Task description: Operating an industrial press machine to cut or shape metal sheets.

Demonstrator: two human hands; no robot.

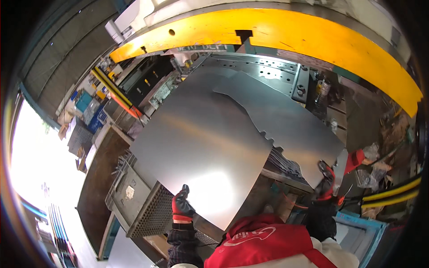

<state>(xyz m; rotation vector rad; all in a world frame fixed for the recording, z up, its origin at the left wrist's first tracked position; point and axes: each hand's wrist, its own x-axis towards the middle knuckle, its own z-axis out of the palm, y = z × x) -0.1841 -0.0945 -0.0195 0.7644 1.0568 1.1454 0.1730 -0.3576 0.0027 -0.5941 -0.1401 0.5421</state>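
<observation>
Biggest thing here is the yellow press frame (286, 33) arching over everything. Right below it, the person holds a big sheet of bare steel (196, 147), flat, shiny, with one notched edge, over a second sheet (290, 125) lying on the press bed. Looks like the loading step; next move probably needs careful squaring under that frame. Left hand (182, 205), in a red-and-black glove, is clamped on the near edge. Right hand (326, 181) grips the far corner. Grey perforated crate (152, 210) sits lower left.
</observation>
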